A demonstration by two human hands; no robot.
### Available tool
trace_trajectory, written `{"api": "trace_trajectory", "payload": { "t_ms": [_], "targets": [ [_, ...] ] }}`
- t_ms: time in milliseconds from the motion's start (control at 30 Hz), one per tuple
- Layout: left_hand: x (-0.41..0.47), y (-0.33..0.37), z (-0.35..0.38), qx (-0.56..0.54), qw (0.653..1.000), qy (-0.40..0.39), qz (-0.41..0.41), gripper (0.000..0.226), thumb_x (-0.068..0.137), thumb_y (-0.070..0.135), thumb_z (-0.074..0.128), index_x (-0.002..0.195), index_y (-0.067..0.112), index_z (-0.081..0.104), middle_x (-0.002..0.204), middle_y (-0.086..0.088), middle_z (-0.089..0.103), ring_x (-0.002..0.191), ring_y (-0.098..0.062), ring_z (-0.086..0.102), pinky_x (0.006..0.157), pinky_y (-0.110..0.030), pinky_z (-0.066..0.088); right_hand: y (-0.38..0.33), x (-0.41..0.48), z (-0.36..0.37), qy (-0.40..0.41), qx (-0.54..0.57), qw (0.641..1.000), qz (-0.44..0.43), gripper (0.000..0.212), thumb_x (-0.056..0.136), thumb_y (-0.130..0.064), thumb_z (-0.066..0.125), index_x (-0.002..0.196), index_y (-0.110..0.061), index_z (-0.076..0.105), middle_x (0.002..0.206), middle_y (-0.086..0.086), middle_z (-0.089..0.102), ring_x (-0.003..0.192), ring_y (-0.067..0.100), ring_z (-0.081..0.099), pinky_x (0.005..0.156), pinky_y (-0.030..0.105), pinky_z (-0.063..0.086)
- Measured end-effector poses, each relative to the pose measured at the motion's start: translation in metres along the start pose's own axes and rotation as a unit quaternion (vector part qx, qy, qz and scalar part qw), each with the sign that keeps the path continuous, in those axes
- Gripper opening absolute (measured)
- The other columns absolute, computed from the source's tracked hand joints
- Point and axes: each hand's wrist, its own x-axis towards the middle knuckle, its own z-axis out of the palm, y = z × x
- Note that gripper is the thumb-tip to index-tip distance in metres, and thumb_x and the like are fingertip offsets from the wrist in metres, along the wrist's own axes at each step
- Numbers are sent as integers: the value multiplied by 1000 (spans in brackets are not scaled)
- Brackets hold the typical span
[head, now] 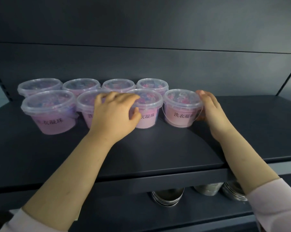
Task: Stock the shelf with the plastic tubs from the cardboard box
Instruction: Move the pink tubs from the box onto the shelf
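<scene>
Several clear plastic tubs with pink labels and clear lids stand in two rows on the dark shelf [158,148]. My left hand [114,114] grips the third front-row tub [147,119], fingers curled over its lid and thumb against its side. My right hand [213,113] cups the right side of the rightmost front-row tub [180,114], with the fingers reaching behind the lid rim and the thumb low on its wall. That tub's thin wire handle hangs down in front. Both tubs sit on the shelf. The cardboard box is out of view.
The back row of tubs [81,86] stands close to the shelf's rear panel. Bare shelf extends right of my right hand and in front of the tubs. Round metal tins [168,196] sit on the lower shelf beneath.
</scene>
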Motion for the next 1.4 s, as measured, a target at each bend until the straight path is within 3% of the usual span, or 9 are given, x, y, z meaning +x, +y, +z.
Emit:
{"api": "trace_trajectory", "payload": {
  "t_ms": [233,367,533,667,833,933,1067,1233,1400],
  "targets": [
    [0,0,3,-11,1000,8,-8,39,82,37,47,114,26,67,111,8,70,107,-24,58,92,-39,31,4,-2,-4,-20,-10,1000,-18,47,94,-45,58,137,-27,49,124,-17,58,112,6,58,76,26,52],
    [-1,2,3,-14,1000,0,-11,38,84,35,48,117,25,65,114,7,69,110,-24,56,94,-40,31,4,-5,-2,-4,-47,998,-31,53,94,-49,56,141,-29,45,138,-8,50,124,10,52,97,30,47],
    [-2,4,4,-38,999,10,21,35,84,20,53,117,23,64,117,6,66,111,-25,56,94,-41,34,4,-12,-5,30,-174,971,-162,25,94,-37,58,119,-30,61,129,-7,50,125,10,47,107,32,39],
    [-3,5,5,-45,999,8,19,33,84,17,51,114,22,66,115,6,67,109,-24,57,95,-41,35,2,-8,-1,3,-147,978,-146,21,98,-26,56,116,-20,66,132,-6,50,131,8,44,110,29,37],
    [-3,11,-1,-45,999,-5,10,36,85,17,51,119,22,64,122,4,65,117,-24,54,100,-42,32,-5,-14,0,0,-144,981,-128,30,96,-32,59,123,-21,63,139,-2,49,130,10,46,108,27,38],
    [-2,22,-13,-42,999,0,21,39,85,18,51,123,19,62,126,2,63,119,-27,53,102,-45,35,-22,-30,-12,13,-169,973,-155,28,97,-30,58,122,-20,64,127,-11,54,126,10,50,110,32,39],
    [-5,70,-32,-72,995,28,64,36,84,16,55,119,13,65,121,-4,65,111,-33,57,95,-47,43,-56,-68,-59,29,-275,933,-231,28,95,-23,60,120,-14,66,126,-3,61,122,12,52,102,22,39],
    [-19,169,-46,-129,982,68,119,31,85,16,55,114,13,66,117,-4,66,108,-32,58,92,-47,44,-88,-150,-164,85,-380,888,-245,30,96,-29,56,123,-16,63,129,-1,60,124,21,50,105,31,37],
    [-86,313,-27,-390,916,0,90,31,95,21,47,123,19,61,125,5,60,117,-17,52,102,-30,37,-66,-264,-281,171,-373,896,-168,24,97,-26,55,118,-19,65,116,-9,61,116,13,55,99,29,41]
  ]
}}
